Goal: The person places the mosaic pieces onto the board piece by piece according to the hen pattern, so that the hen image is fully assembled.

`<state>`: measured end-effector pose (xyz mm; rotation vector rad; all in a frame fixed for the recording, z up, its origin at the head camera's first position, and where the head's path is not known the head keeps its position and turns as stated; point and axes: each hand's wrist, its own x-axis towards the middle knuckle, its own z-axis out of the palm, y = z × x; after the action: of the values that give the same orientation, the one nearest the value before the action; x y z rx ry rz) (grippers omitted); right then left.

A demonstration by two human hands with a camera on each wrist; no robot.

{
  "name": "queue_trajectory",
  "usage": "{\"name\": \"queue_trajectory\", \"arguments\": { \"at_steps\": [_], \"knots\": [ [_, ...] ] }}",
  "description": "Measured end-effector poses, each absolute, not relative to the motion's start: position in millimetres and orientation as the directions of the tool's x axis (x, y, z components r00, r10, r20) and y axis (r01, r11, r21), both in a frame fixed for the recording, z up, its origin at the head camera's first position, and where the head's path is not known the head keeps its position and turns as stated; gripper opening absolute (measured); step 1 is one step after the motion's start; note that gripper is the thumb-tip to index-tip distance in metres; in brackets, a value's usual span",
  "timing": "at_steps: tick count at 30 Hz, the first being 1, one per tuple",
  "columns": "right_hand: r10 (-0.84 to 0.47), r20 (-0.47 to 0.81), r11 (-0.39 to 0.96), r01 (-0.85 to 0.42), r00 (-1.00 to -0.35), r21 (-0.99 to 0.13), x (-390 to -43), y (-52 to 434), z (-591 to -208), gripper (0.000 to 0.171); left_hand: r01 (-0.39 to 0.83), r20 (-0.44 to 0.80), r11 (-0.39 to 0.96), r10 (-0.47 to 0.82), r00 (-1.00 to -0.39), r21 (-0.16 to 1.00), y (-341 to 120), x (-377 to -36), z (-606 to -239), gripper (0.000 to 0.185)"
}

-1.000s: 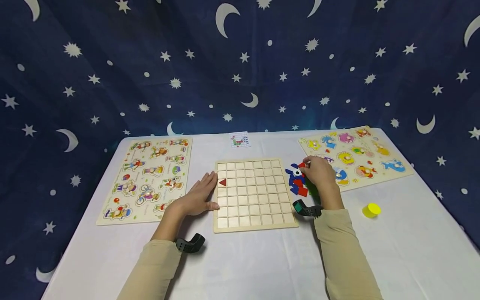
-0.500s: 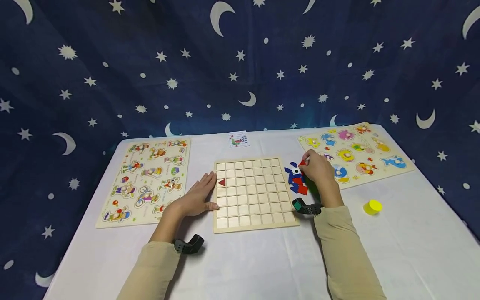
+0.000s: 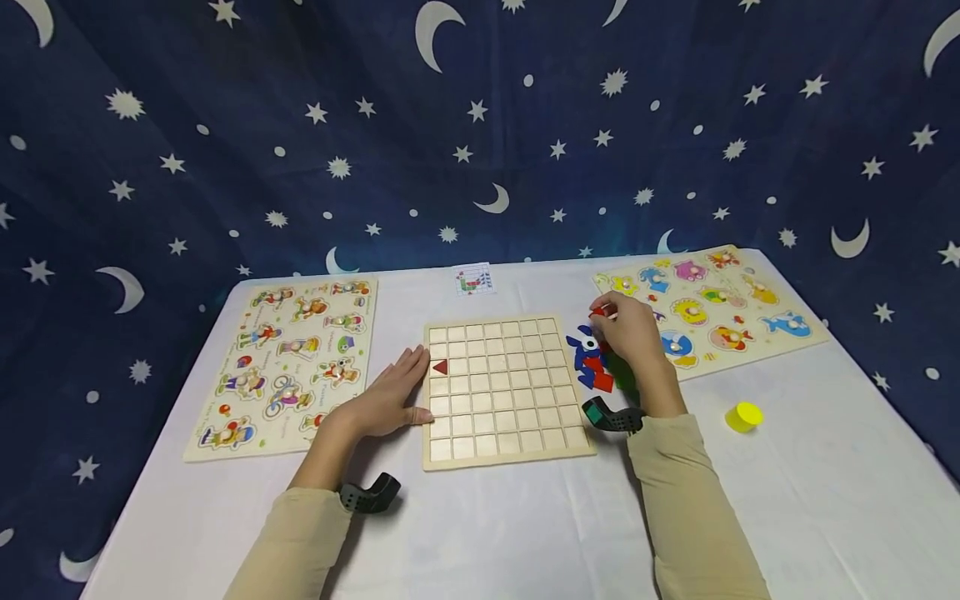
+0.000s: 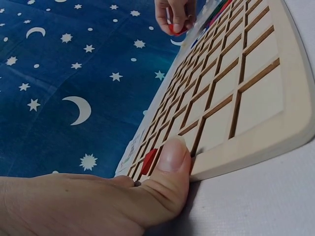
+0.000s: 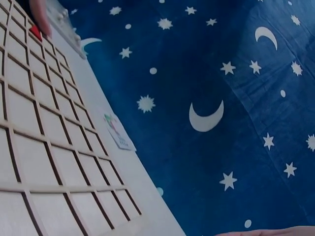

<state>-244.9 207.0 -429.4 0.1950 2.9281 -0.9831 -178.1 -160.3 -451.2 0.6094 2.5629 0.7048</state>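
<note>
the right hand [image 3: 628,333] pinches a small red piece [image 3: 597,312] at its fingertips above the loose pile [image 3: 592,367] by the grid board's [image 3: 502,387] right edge; it looks thin, stiff and light, best held by its edges. the left hand [image 3: 386,400] lies flat, fingers straight, against the board's left edge, beside a red triangle [image 3: 440,366]

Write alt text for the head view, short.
A person's right hand pinches a small red piece above a pile of red and blue pieces, while the left hand rests flat on the left edge of a wooden grid board holding one red triangle.
</note>
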Motion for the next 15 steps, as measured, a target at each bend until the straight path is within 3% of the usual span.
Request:
{"name": "queue_trajectory", "arguments": {
  "at_steps": [15],
  "knots": [
    [0.015,-0.017,0.764,0.022,-1.000,-0.645,-247,181,-431,0.015,0.307,-0.265,0.780,0.508,-0.820,0.546,-159,-179,-451,0.097]
  ]
}}
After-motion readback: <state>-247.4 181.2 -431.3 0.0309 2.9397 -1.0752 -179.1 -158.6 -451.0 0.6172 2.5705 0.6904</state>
